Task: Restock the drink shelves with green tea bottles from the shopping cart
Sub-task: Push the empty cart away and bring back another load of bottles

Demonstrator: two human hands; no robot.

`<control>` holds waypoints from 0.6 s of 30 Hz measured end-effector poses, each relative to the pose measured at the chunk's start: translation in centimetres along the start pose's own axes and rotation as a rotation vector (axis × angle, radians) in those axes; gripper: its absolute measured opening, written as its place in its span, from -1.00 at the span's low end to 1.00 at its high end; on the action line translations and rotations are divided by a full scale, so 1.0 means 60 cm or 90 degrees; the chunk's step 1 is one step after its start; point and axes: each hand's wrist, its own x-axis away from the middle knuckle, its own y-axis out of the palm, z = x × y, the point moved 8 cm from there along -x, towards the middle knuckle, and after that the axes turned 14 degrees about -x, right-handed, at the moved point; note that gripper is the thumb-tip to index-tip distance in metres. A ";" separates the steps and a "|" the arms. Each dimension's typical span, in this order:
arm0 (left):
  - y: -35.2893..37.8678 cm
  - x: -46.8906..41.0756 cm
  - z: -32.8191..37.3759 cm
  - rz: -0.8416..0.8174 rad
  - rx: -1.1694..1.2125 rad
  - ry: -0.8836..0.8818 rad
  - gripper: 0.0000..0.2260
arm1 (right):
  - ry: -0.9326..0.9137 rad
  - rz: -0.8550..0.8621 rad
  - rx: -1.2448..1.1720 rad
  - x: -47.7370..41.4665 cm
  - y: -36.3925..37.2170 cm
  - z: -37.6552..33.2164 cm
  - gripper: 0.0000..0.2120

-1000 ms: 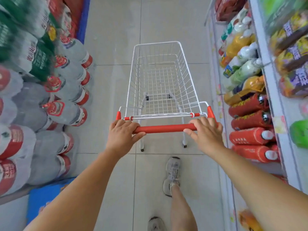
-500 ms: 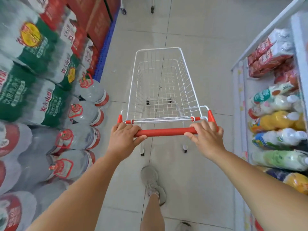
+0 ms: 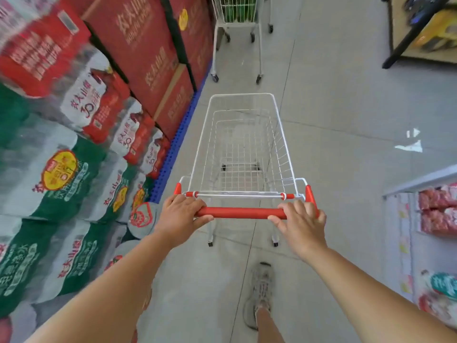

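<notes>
Gripping the red handle near its two ends, our left hand and right hand sit well apart, each curled round the bar, which we judge gives us even steering down the aisle. The shopping cart we hold carries no bottles. Its long axis runs straight away from us, with the narrow nose pointing toward a second cart parked ahead. A green load, likely the tea, shows through that cart's wire. Stacked water packs line our left.
</notes>
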 end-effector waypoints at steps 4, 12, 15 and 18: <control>-0.040 -0.149 -0.080 0.006 0.001 -0.019 -0.39 | -0.014 -0.041 0.016 -0.177 -0.025 -0.046 -0.58; -0.105 -0.424 -0.249 0.074 0.015 -0.017 -0.38 | -0.028 -0.037 0.058 -0.502 -0.073 -0.146 -0.56; -0.141 -0.526 -0.310 0.159 0.001 -0.008 -0.39 | -0.025 -0.024 0.042 -0.609 -0.087 -0.185 -0.57; -0.160 -0.621 -0.367 0.160 0.003 -0.008 -0.42 | -0.018 -0.021 0.026 -0.710 -0.104 -0.217 -0.56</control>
